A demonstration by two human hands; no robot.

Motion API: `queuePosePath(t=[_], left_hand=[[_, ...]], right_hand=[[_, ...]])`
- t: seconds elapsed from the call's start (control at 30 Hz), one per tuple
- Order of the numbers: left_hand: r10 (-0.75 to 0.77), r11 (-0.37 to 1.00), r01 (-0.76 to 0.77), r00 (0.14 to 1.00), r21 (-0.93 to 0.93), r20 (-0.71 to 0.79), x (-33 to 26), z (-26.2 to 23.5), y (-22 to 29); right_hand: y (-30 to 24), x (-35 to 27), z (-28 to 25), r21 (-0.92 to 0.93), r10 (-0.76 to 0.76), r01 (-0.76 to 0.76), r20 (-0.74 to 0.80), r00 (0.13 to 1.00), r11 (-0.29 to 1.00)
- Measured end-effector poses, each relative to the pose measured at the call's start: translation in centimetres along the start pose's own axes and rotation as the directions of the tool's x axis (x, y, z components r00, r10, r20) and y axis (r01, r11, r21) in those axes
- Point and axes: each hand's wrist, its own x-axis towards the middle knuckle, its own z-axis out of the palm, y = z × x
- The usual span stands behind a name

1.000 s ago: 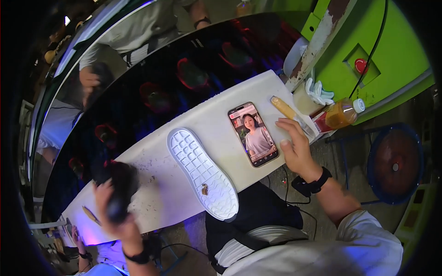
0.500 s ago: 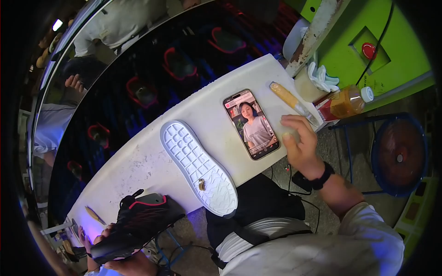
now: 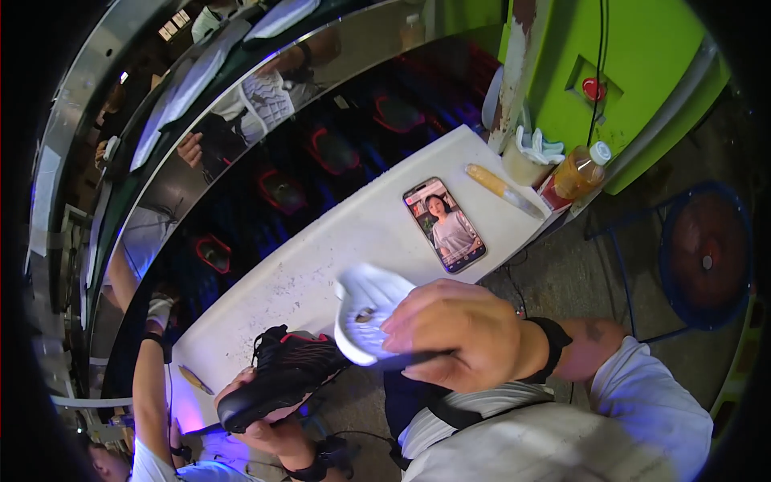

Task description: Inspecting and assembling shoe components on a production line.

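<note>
My right hand (image 3: 466, 329) is closed round a white shoe sole (image 3: 353, 333), which is raised off the table and tilted. A small brownish piece (image 3: 365, 316) shows on the sole's inner side; my fingers cover the near part of it. Lower left, my left hand (image 3: 273, 438) grips a black shoe upper (image 3: 293, 365) with pink trim round its opening. The upper is held near the table's front edge, its toe toward the lower left, and hides part of that hand's fingers.
On the white table (image 3: 301, 281) lie a lit phone (image 3: 444, 225) and a yellow-handled tool (image 3: 502, 190). A cup of gloves (image 3: 534, 153) and a bottle (image 3: 578, 173) stand far right. Pink-trimmed uppers (image 3: 333, 150) sit in the dark area behind. A co-worker's arm (image 3: 150, 386) reaches in left.
My right hand has come down from beside the phone and taken hold of the sole, lifting it from the table. The view has shifted; a co-worker's arm now reaches toward the dark area.
</note>
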Motion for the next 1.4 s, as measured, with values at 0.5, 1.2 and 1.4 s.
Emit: queuePosePath(t=[0.5,1.2,1.4], left_hand=[[-0.248,0.919,0.308,0.937,-0.245,0.246,0.0,7.1,2.2],[0.083,0.986,-0.138,0.894,0.095,0.441,-3.7,4.3,8.2],[0.064,0.979,-0.151,0.868,0.139,0.492,-4.0,3.6,9.2]], right_hand=[[-4.2,2.0,3.0,0.191,0.329,-0.392,0.295,0.897,0.900],[-5.7,-0.5,0.3,0.044,0.333,-0.358,0.277,0.901,0.933],[-5.8,-1.1,0.1,0.082,0.278,-0.325,0.351,0.894,0.942]])
